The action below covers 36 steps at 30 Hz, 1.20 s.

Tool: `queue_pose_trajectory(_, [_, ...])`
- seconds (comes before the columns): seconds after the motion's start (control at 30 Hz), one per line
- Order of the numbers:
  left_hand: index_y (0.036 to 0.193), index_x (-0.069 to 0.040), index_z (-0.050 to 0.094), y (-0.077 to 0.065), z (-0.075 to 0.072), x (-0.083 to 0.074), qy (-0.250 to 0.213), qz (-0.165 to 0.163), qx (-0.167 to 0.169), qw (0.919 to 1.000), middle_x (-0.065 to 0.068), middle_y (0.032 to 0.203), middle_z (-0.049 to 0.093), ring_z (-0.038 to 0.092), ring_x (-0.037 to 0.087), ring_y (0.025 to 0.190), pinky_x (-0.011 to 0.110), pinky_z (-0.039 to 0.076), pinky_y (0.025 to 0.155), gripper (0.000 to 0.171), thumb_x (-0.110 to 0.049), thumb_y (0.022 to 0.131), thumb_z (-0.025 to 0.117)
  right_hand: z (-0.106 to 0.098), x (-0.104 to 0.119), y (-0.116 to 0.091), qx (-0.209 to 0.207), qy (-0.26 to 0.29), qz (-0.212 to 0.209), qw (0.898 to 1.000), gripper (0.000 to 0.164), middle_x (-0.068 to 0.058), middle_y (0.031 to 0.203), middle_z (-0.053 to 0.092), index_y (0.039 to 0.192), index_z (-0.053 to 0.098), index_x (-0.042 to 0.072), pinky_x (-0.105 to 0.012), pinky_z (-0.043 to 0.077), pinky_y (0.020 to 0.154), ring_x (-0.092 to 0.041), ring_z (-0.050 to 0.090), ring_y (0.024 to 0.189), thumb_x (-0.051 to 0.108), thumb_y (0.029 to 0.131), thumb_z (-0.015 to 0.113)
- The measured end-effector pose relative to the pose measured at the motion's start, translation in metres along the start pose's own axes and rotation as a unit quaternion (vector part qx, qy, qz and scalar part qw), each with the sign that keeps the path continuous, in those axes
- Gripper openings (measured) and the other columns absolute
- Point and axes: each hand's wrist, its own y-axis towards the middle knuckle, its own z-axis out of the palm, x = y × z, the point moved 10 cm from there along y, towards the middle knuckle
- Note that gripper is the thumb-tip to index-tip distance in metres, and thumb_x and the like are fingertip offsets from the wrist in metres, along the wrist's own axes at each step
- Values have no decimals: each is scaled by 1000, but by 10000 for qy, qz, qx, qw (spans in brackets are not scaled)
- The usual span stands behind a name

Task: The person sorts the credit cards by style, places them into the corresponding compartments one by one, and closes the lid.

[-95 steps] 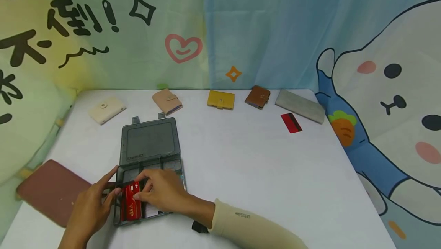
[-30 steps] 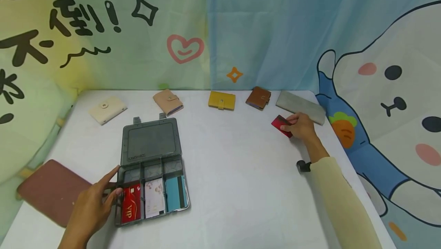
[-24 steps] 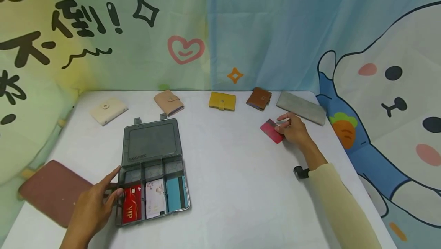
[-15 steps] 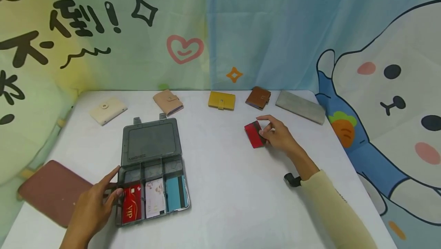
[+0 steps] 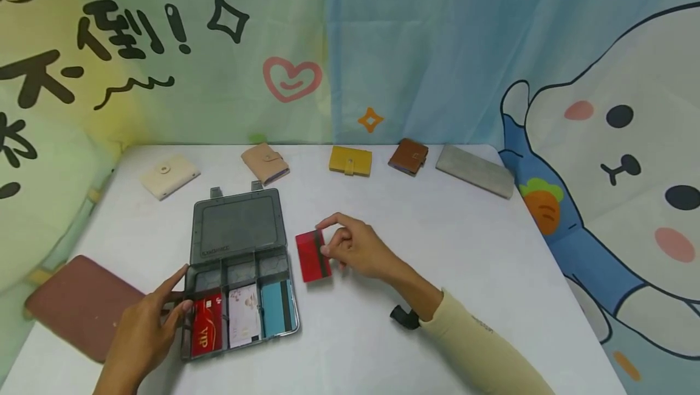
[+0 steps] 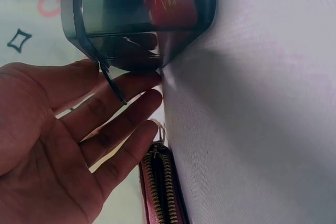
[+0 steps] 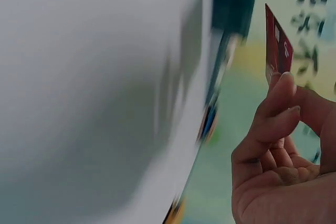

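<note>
My right hand (image 5: 358,248) pinches a red card with a dark stripe (image 5: 310,256) above the table, just right of the grey plastic box. In the right wrist view, the red card (image 7: 278,44) stands up from the fingertips. The box (image 5: 238,225) lies with its lid folded back. Its front compartments hold a red VIP card (image 5: 207,324), a white patterned card (image 5: 244,315) and a teal card with a dark stripe (image 5: 276,307); its back compartments show no cards. My left hand (image 5: 143,322) touches the box's left side, and its fingers (image 6: 105,124) extend fairly straight in the left wrist view.
A brownish-red zip wallet (image 5: 82,307) lies left of the box. Along the back edge sit a cream wallet (image 5: 171,176), a beige one (image 5: 265,163), a yellow one (image 5: 350,160), a brown one (image 5: 408,157) and a long grey one (image 5: 474,171). A printed curtain (image 5: 415,48) hangs behind.
My right hand has left the box, picked up the red striped card near the grey wallet and carried it left toward the box. My left hand has stayed at the box's side.
</note>
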Motion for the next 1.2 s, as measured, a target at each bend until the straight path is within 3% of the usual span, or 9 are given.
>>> queue_pose_trajectory(0.17, [155, -12, 36, 0, 1, 1, -84, 27, 6, 10000, 29, 111, 70, 72, 37, 85, 58, 55, 78, 69, -13, 93, 69, 70, 30, 8, 659, 137, -276, 9974, 35, -14, 81, 72, 125, 58, 23, -29, 54, 55, -40, 62, 61, 16, 94, 71])
queue_pose_trajectory(0.3, [154, -12, 37, -1, 1, 1, -146, 69, -3, 9999, 28, 110, 71, 72, 36, 84, 57, 56, 77, 70, -13, 93, 70, 114, 43, 14, 921, 74, -297, 9953, 33, -2, 74, 72, 123, 59, 23, -28, 56, 55, -27, 64, 55, 19, 92, 73])
queue_pose_trajectory(0.43, [153, -12, 39, 0, -1, -1, -145, 184, -125, 9996, 27, 108, 71, 72, 34, 82, 57, 56, 75, 70, -14, 91, 72, 140, 50, 18, 871, -126, -225, 9959, 31, 5, 71, 73, 119, 60, 24, -26, 55, 53, -16, 64, 52, 23, 91, 74])
queue_pose_trajectory(0.63, [152, -10, 41, 1, -3, -3, -170, 344, -235, 9990, 26, 106, 72, 73, 34, 79, 57, 55, 72, 68, -13, 91, 72, 156, 54, 24, 530, -960, -146, 9939, 33, 19, 66, 68, 118, 62, 28, -19, 49, 52, 2, 59, 55, 29, 88, 78])
queue_pose_trajectory(0.73, [151, -9, 42, 0, -5, -4, -215, 459, -341, 9981, 25, 105, 73, 73, 34, 78, 56, 55, 69, 67, -12, 92, 71, 157, 55, 25, 465, -1345, -215, 9896, 38, 25, 66, 65, 121, 63, 29, -16, 47, 56, 8, 59, 61, 34, 87, 78])
queue_pose_trajectory(0.87, [149, -9, 45, -2, -8, -6, -297, 621, -594, 9959, 23, 103, 74, 73, 33, 77, 57, 54, 68, 66, -10, 90, 73, 140, 55, 32, 199, -1310, -404, 9904, 39, 24, 69, 65, 125, 63, 26, -15, 47, 62, 6, 58, 60, 34, 89, 76])
queue_pose_trajectory(1.03, [150, -13, 45, -5, -8, -5, -394, 691, -738, 9941, 23, 105, 74, 74, 31, 76, 52, 55, 70, 69, -8, 88, 75, 82, 51, 47, -1151, -1306, -381, 9840, 39, 13, 83, 64, 125, 62, 25, -23, 46, 63, -9, 59, 67, 32, 89, 76])
queue_pose_trajectory(1.1, [152, -17, 42, -6, -6, -2, -509, 651, -582, 9949, 23, 110, 72, 74, 30, 80, 47, 56, 72, 74, -8, 87, 75, 62, 44, 53, -1531, -1460, -122, 9773, 44, 7, 94, 65, 129, 60, 25, -29, 47, 66, -15, 62, 80, 34, 89, 76])
queue_pose_trajectory(1.2, [157, -25, 33, -9, 2, 5, -794, 536, -51, 9954, 26, 122, 67, 72, 33, 92, 46, 56, 80, 83, -11, 87, 76, 48, 25, 65, -1438, -1416, 419, 9785, 56, -2, 115, 65, 139, 53, 23, -36, 50, 80, -22, 64, 101, 39, 89, 74])
